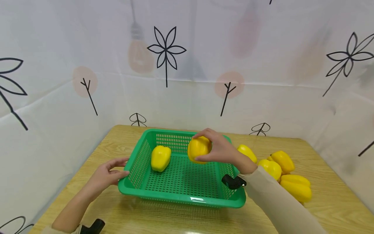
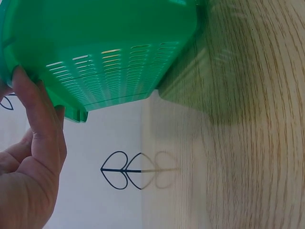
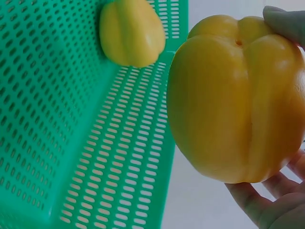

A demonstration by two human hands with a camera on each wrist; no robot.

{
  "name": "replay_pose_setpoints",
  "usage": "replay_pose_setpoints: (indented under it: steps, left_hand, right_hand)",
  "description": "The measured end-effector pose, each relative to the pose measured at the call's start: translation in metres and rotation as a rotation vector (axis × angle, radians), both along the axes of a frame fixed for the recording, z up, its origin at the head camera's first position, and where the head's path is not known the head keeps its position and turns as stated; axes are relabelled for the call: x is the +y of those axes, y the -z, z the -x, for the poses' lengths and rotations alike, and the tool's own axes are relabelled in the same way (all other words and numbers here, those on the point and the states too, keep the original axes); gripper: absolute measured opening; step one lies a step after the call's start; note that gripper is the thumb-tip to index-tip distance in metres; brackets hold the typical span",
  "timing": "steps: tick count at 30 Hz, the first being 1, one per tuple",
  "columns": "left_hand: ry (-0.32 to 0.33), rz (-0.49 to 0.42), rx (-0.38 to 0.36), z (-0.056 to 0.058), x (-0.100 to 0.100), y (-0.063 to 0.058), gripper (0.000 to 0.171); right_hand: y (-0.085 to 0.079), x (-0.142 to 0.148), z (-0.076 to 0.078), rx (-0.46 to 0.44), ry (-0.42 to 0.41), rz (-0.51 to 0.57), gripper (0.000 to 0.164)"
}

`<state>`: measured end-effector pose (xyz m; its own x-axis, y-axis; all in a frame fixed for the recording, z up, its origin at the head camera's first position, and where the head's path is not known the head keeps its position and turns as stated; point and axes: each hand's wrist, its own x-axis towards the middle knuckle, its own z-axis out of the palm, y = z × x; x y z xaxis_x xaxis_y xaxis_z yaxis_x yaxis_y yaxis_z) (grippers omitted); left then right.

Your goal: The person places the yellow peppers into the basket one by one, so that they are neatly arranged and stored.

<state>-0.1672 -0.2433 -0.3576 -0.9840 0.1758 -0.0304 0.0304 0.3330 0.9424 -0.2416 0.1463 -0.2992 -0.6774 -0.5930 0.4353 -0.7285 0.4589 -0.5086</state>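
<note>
My right hand (image 1: 219, 148) holds a yellow bell pepper (image 1: 199, 149) between thumb and fingers, above the right part of a green plastic basket (image 1: 181, 199). In the right wrist view the held pepper (image 3: 233, 105) fills the right half, its lobed end towards the top. Another yellow bell pepper (image 1: 161, 158) lies inside the basket on the left. At the basket's left side, my left hand (image 1: 105, 175) grips the rim, fingers and thumb at its edge. The left wrist view shows those fingers (image 2: 40, 109) against the underside of the rim; the thumb's contact is hidden there.
Several more yellow bell peppers (image 1: 295, 188) lie in a group on the wooden table (image 1: 330, 208), right of the basket and partly behind my right forearm. A patterned white cloth (image 1: 187, 104) hangs along the table's back and sides.
</note>
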Motion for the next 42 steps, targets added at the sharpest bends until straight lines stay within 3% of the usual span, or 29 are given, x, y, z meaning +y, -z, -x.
replay_pose_setpoints:
  steps: [27, 42]
  left_hand:
    - [0.007, -0.002, 0.003, -0.001, 0.000, -0.001, 0.062]
    - [0.014, -0.013, -0.005, 0.000, -0.001, -0.001, 0.062]
  right_hand:
    - [0.025, -0.054, 0.036, -0.150, -0.044, -0.131, 0.056]
    - [0.054, -0.070, 0.049, -0.178, -0.074, -0.334, 0.052]
